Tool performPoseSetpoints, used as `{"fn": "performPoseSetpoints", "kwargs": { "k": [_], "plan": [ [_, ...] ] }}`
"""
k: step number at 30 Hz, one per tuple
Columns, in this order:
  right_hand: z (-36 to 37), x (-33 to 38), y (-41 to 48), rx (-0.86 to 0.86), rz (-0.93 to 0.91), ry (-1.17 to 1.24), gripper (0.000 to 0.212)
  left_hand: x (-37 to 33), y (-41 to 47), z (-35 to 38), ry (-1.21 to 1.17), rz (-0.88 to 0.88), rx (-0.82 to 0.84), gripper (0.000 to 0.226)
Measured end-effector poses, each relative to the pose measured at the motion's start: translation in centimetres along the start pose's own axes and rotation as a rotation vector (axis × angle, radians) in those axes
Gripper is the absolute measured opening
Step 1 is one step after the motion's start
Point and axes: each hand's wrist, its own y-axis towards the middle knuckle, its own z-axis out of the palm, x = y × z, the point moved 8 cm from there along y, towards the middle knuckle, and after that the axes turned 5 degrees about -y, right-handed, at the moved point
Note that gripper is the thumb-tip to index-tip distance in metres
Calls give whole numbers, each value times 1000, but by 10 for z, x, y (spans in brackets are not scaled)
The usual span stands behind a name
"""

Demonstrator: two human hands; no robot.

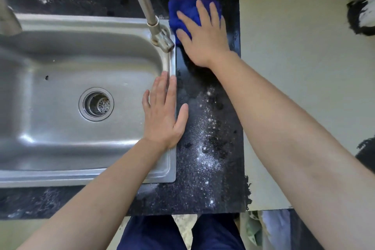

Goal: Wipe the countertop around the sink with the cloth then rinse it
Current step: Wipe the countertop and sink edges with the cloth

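The left hand (162,115) lies flat, grip wide, fingers straight along the 3 o'clock rim of the steel sink (60,174). At its 1 o'clock the right hand (205,36), grip wide too, presses spread fingers on the bunched blue cloth (186,9), which lies on the speckled black worktop (203,178) beside the faucet (160,36).

Fuzzy blue cloth (187,11), speckled glossy countertop (205,160), brushed-metal sink (60,63)
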Motion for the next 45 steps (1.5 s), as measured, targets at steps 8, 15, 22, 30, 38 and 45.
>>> {"fn": "performPoseSetpoints", "kwargs": {
  "k": [8, 15, 22, 30, 38, 45],
  "plan": [
    [32, -8, -91, -54, -9, 13, 55, 12, -27, -7, 36, -245, -10, 70],
    [81, -1, -237, -4, -27, 6, 54, 41, -106, -14, 253, -235, 177, 73],
    [47, 2, -140, 7, 75, 35, 55, 36, -107, -11, 289, -179, 217, 70],
    [46, 21, -125, -61, 148, 73, 54, 42, -110, -8, 270, -212, 269, 72],
    [100, 36, -291, 12, -25, 17, 53, 42, -109, -6, 269, -190, 258, 74],
    [60, -5, -182, -29, 104, -6, 58, 38, -107, -7, 300, -172, 270, 73]
  ]
}}
